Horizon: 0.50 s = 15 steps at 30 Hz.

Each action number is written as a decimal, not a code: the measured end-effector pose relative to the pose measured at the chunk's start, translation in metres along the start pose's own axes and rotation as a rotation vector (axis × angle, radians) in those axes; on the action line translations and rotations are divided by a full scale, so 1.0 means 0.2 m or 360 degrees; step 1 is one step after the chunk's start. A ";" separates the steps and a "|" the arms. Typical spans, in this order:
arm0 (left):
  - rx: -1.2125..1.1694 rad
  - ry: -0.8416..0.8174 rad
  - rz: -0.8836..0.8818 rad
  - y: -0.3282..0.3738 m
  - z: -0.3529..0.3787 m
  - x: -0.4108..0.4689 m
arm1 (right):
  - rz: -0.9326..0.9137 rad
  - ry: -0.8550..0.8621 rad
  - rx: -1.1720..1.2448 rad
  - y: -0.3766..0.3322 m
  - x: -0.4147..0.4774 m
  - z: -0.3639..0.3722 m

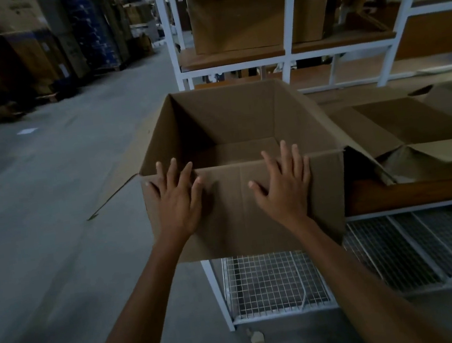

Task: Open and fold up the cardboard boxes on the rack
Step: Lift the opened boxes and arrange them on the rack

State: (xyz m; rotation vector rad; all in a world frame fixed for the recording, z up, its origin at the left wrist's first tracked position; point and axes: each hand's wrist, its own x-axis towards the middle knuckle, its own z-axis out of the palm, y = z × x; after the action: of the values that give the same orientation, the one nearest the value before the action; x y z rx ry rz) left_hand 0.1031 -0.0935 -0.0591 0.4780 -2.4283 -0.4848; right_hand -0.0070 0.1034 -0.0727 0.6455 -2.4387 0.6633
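Observation:
A large brown cardboard box (230,125) stands open-topped at the left end of the white rack (287,58), its inside empty. Both my palms lie flat on its near wall, fingers spread. My left hand (178,195) presses near the left corner, fingertips at the top rim. My right hand (283,182) presses right of the centre crease, fingertips reaching the rim. A side flap (113,193) hangs out to the left. Another opened box (419,130) lies on the shelf to the right, flaps spread.
An upright box (236,10) stands on the upper shelf. Wire mesh shelves (272,282) sit below the boxes. Stacked cartons (33,46) line the left side of a concrete aisle (54,221). A small scrap (257,337) lies on the floor by the rack leg.

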 end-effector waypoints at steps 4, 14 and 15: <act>-0.0581 -0.0100 -0.0058 0.19 0.04 -0.17 | 0.0084 -0.0162 0.0396 0.01 -0.10 -0.11; -0.1137 -0.0240 0.0024 0.70 0.25 -0.51 | 0.0713 0.0007 0.1021 0.33 -0.53 -0.50; -0.1162 -0.0267 0.0048 0.75 0.29 -0.51 | 0.0758 0.0056 0.0992 0.40 -0.57 -0.53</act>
State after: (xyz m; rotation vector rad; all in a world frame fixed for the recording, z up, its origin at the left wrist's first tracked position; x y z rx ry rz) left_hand 0.1106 0.0950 -0.0854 0.0822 -2.1916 -1.3641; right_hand 0.0716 0.2605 -0.0875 0.2532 -2.3534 1.6444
